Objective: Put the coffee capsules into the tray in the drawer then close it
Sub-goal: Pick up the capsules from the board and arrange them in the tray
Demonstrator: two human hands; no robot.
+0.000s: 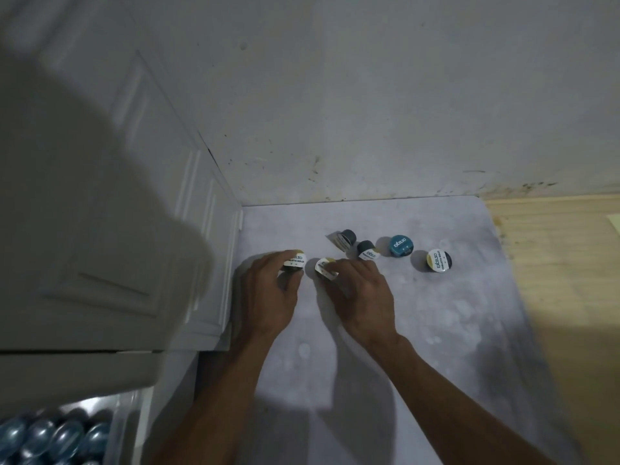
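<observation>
Several coffee capsules lie on a pale grey mat on the floor. My left hand grips one white-and-gold-lidded capsule. My right hand grips another like it. Beyond my right hand lie a dark capsule on its side, a second dark one, a blue-lidded one and a white-and-gold-lidded one. At the bottom left, the open drawer shows a tray holding shiny blue capsules.
A white drawer cabinet stands along the left, its top blocking part of the view. A stained grey wall rises behind the mat. Wood-look flooring runs to the right of the mat.
</observation>
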